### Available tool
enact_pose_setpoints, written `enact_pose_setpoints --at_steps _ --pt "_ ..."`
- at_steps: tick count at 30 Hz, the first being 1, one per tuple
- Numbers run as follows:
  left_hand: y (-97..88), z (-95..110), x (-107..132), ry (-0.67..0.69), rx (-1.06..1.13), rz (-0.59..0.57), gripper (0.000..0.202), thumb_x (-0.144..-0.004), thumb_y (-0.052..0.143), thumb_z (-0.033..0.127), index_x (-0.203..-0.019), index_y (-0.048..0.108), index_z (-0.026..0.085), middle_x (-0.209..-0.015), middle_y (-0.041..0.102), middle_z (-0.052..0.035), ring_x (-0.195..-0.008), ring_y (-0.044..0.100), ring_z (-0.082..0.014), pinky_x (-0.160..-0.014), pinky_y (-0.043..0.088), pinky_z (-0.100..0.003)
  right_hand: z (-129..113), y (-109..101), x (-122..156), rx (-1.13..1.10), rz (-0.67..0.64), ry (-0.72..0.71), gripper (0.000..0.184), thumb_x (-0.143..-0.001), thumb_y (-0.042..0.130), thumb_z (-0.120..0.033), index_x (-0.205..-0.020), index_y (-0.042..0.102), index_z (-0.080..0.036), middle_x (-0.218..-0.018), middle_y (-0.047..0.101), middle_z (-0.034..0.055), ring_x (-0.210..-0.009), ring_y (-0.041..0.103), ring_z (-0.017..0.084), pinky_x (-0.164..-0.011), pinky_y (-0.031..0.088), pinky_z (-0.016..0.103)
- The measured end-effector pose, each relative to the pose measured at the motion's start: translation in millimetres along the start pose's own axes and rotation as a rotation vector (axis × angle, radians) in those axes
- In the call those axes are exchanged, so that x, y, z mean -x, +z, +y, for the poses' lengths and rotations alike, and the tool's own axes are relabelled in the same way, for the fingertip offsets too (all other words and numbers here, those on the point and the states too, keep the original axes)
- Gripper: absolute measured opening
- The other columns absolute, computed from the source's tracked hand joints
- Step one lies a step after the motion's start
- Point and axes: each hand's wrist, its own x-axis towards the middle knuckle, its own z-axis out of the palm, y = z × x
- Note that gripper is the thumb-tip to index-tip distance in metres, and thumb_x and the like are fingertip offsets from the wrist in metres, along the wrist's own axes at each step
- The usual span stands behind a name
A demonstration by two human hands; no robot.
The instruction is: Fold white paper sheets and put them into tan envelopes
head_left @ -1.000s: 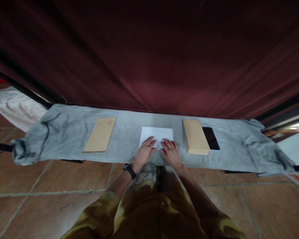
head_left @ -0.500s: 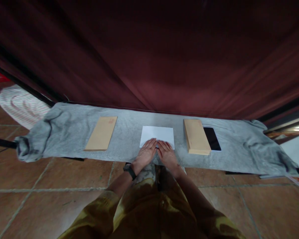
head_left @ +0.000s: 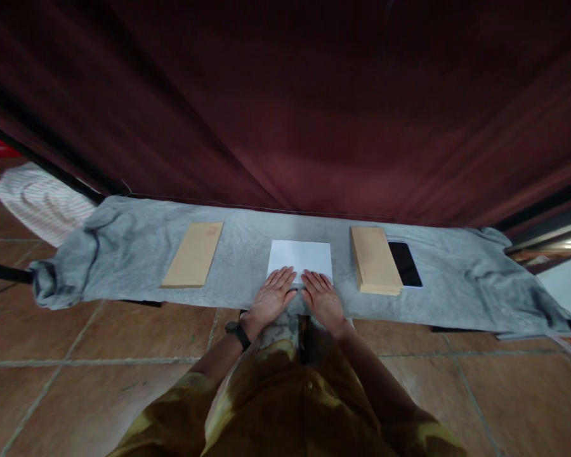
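A white sheet of paper [head_left: 299,254] lies on the grey cloth in front of me. My left hand [head_left: 273,296] rests flat on its near left edge, fingers stretched out and a dark watch on the wrist. On the near right edge lies my right hand [head_left: 322,299], also flat with fingers extended. A small gap separates the two hands. Beneath the fingers, the paper's near edge is partly hidden. Left of the paper is a low stack of brown envelopes [head_left: 193,255], and a thicker stack of brown envelopes [head_left: 375,259] sits to its right.
A dark phone [head_left: 406,264] lies beside the right-hand stack. The grey cloth [head_left: 452,273] covers a long narrow surface, bunched at both ends. A dark red curtain [head_left: 295,127] hangs behind it. Striped fabric [head_left: 45,200] is at the far left, above the tiled floor [head_left: 137,336].
My hands have slid apart from the middle of the paper's near edge, the left one leftward and the right one slightly rightward. The paper and envelope stacks look unmoved.
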Motion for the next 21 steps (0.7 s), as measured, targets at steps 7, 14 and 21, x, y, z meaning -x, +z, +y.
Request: enact_pose_setpoints --at_steps 7,14,21 --pt "-2.0 -6.9 11.7 -0.050 -0.003 0.036 0.055 -0.106 0.039 0.039 -0.154 0.042 0.014 -0.160 0.043 -0.0124 -0.151 0.036 -0.0234 -0.124 0.035 -0.045 9.3 -1.9 7.2 0.011 0.005 0.033 0.045 -0.107 0.041 -0.030 -0.149 0.051 -0.019 -0.156 0.049 0.0091 -0.145 0.046 0.024 -0.122 0.035 0.046" --pt "-8.1 -14.4 23.8 -0.098 -0.003 0.045 0.058 -0.105 0.037 0.043 -0.153 0.042 0.012 -0.159 0.045 -0.0154 -0.150 0.038 -0.0254 -0.123 0.036 -0.048 17.3 -3.4 14.7 -0.001 0.041 0.038 0.044 -0.107 0.042 -0.028 -0.148 0.052 -0.018 -0.154 0.051 0.0101 -0.144 0.047 0.024 -0.122 0.037 0.046" --pt "-8.9 -18.9 29.0 -0.148 -0.011 0.051 0.059 -0.104 0.038 0.045 -0.151 0.045 0.009 -0.156 0.047 -0.0185 -0.149 0.039 -0.0282 -0.124 0.034 -0.050 22.4 -3.0 19.3 -0.013 0.056 0.047 0.045 -0.107 0.041 -0.028 -0.149 0.051 -0.016 -0.153 0.053 0.0109 -0.143 0.048 0.024 -0.121 0.038 0.046"
